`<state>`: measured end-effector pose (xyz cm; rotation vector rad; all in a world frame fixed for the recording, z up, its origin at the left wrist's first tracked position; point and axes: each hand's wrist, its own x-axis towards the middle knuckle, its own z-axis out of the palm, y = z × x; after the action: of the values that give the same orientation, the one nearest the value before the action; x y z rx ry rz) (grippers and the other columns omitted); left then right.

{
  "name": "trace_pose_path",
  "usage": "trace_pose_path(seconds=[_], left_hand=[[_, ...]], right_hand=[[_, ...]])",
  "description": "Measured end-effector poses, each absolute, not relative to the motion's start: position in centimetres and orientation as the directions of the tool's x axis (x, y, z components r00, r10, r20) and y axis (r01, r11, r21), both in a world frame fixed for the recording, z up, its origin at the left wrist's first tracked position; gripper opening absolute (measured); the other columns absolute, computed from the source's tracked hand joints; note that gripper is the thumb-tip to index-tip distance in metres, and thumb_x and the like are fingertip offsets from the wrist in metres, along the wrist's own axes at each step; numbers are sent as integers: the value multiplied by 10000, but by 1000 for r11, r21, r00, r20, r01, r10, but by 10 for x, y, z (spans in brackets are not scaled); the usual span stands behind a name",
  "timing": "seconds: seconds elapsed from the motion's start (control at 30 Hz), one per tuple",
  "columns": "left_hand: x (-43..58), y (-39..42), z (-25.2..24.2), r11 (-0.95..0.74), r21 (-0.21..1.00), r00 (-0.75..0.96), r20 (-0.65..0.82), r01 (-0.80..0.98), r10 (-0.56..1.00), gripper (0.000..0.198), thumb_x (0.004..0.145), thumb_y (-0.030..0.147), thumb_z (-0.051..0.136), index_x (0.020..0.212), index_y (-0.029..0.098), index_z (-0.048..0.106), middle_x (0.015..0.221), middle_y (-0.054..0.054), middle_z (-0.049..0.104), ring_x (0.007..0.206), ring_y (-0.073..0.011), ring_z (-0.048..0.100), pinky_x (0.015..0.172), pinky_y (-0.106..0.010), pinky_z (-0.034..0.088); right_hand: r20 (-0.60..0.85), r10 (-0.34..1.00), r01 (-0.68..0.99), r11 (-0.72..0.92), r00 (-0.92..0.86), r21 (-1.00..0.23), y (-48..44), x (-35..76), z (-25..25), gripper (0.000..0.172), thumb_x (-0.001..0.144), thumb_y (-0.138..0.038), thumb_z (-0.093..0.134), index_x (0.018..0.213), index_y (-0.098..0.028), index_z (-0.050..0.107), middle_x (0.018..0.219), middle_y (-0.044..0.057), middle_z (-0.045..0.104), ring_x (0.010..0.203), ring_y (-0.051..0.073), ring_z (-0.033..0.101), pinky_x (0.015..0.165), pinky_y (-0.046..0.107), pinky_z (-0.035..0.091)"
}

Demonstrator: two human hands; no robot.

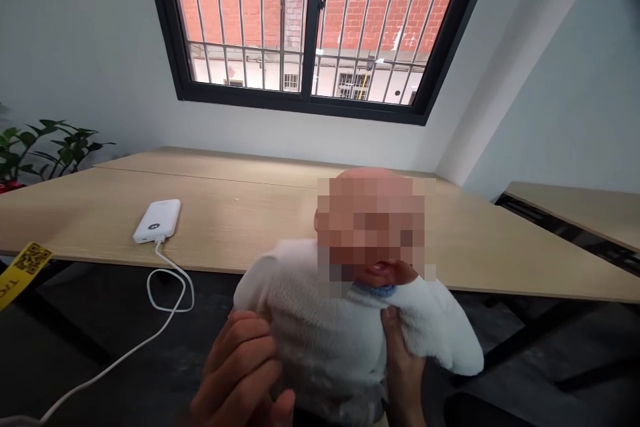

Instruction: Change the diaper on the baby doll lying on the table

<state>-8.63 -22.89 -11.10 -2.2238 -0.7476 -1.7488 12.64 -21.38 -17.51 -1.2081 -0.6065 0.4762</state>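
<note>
A baby doll [320,320] in a fuzzy white jacket is held up in front of me, its bald head [373,180] above the table's near edge. A bit of blue collar [375,290] shows at the neck. My right hand [405,367] grips the doll's torso below the arm at right, thumb pressed on the chest. The other sleeve [257,280] runs down to my left hand [245,367], whose curled fingers close at its lower end. What lies inside those fingers is mostly hidden. The other white sleeve [455,340] hangs out to the right, untouched.
A white power bank [159,219] lies on the wooden table [240,227], its white cable [165,323] looping off the front edge towards me. A yellow tag [25,273] is at far left, below a plant [50,147]. Another table [575,213] stands right.
</note>
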Motion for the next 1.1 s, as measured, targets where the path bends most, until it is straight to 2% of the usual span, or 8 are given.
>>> trace_pose_path(seconds=[0.13, 0.3, 0.6, 0.73, 0.87, 0.93, 1.0, 1.1], left_hand=[[-78, -217, -146, -850, 9, 239, 958, 527, 158, 171, 869, 150, 618, 716, 165, 542, 588, 2, 579, 584, -132, 574, 572, -273, 528], [-66, -211, -177, -804, 126, 167, 948, 581, 270, 152, 839, 260, 711, 810, 167, 594, 744, -43, 617, 754, -186, 608, 690, -335, 558], [-66, -198, -176, -858, 207, 129, 946, 469, 298, 192, 816, -6, 523, 889, 169, 552, 836, -41, 579, 834, -170, 585, 727, -315, 557], [-67, -199, -178, -784, 256, -35, 957, 565, 287, 207, 800, 45, 618, 916, 196, 538, 964, -42, 561, 976, -195, 571, 811, -348, 540], [-47, -210, -180, -747, 39, 132, 977, 664, 168, 157, 781, 127, 742, 864, 233, 662, 854, 7, 620, 899, -168, 545, 915, -329, 433], [-36, -214, -181, -756, 36, 165, 968, 653, 188, 59, 829, 271, 743, 866, 250, 702, 830, 22, 658, 888, -161, 545, 952, -326, 378], [-28, -215, -182, -770, 66, 168, 961, 634, 221, 161, 863, 409, 705, 866, 248, 714, 834, 25, 682, 897, -161, 548, 953, -326, 354], [-22, -216, -189, -793, 79, 194, 951, 603, 242, 159, 900, 388, 665, 868, 238, 707, 808, 29, 688, 882, -157, 553, 921, -316, 358]], right_hand=[[235, 593, 21, 344, 770, -939, -208, 125, -163, 633, 670, -509, 750, 1156, -110, 672, 1114, 109, 715, 1274, 321, 518, 1070, 470, 408], [233, 547, 20, 367, 804, -930, -208, 130, -166, 577, 650, -490, 765, 1064, -96, 683, 1067, 123, 721, 1290, 335, 495, 1046, 478, 423], [379, 413, 166, 465, 829, -870, -208, 137, -159, 580, 753, -431, 719, 1217, -98, 621, 1301, 121, 623, 1374, 305, 415, 1148, 467, 318], [345, 385, 118, 503, 856, -856, -205, 133, -158, 498, 730, -414, 753, 1108, -104, 659, 1305, 117, 623, 1368, 302, 424, 1175, 464, 277], [278, 405, 51, 488, 871, -871, -203, 126, -155, 588, 724, -447, 755, 1175, -85, 649, 1378, 135, 568, 1328, 313, 471, 1165, 477, 296], [264, 412, 44, 470, 872, -881, -203, 122, -152, 667, 726, -469, 747, 1249, -76, 619, 1438, 146, 512, 1322, 318, 478, 1147, 475, 330], [250, 409, 49, 443, 877, -895, -202, 119, -150, 727, 719, -490, 746, 1291, -68, 595, 1470, 155, 472, 1320, 324, 482, 1120, 470, 371], [229, 412, 37, 424, 882, -905, -201, 117, -148, 774, 716, -517, 739, 1323, -68, 572, 1485, 153, 451, 1298, 316, 509, 1089, 452, 416]])
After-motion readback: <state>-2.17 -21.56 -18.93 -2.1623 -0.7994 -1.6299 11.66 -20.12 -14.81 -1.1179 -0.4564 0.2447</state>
